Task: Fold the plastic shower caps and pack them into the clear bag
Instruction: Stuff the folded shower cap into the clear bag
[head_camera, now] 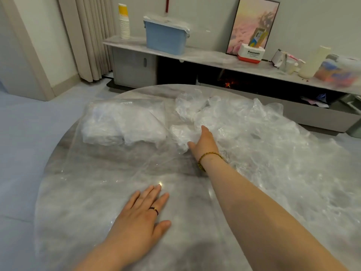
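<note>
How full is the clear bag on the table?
Partly full: folded caps fill the clear bag's far end; its near part lies flat.

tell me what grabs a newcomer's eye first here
The billowing heap of crumpled clear plastic shower caps covers the right of the round grey marble table. The right hand reaches into its left edge. The left hand lies flat near the front, and a clear bag of folded caps sits far left.
</note>
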Available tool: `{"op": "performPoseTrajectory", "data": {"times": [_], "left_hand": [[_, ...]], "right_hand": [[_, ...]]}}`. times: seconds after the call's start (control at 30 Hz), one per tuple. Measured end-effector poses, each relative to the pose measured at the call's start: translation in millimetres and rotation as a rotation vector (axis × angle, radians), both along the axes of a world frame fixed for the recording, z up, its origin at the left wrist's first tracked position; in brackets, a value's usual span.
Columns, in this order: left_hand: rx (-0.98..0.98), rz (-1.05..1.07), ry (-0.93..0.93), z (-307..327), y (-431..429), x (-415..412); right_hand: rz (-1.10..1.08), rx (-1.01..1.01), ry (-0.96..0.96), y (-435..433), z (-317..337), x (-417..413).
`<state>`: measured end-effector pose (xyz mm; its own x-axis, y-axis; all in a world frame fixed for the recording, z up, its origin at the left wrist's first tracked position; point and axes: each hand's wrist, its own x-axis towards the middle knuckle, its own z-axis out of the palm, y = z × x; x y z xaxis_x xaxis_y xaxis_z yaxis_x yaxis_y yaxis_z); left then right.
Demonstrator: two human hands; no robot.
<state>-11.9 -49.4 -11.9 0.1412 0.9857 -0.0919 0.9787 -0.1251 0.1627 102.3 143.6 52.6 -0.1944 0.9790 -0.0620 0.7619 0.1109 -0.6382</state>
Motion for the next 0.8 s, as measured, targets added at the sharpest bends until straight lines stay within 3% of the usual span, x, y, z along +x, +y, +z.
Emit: {"op": "performPoseTrajectory", "data": {"times": [0.13,0.43,0.5,0.53,0.6,0.73,0.8], "left_hand": [[-0.032,0.06,-0.006,-2,3,0],[-0.086,0.058,-0.009,-3,7,-1],[-0.01,0.082,-0.048,4,10,-1],[0.118,0.107,-0.083,2,13,1],[0.019,0.193,-0.321,10,12,4],[0.029,0.468,-1.086,30,7,23],[-0.074,0.513,-1.305,33,4,36]], "right_hand": [[-0.205,-0.136,0.125,17,-11,-16],[-0.187,0.078,0.306,-3,-13,6],[-0.134,0.13,0.355,-24,-9,24],[-0.092,0.156,0.364,-38,-7,36],[0.007,0.208,0.339,-68,-9,61],[0.201,0.462,0.269,-120,-20,110],[0.322,0.616,0.171,-137,-23,126]]}}
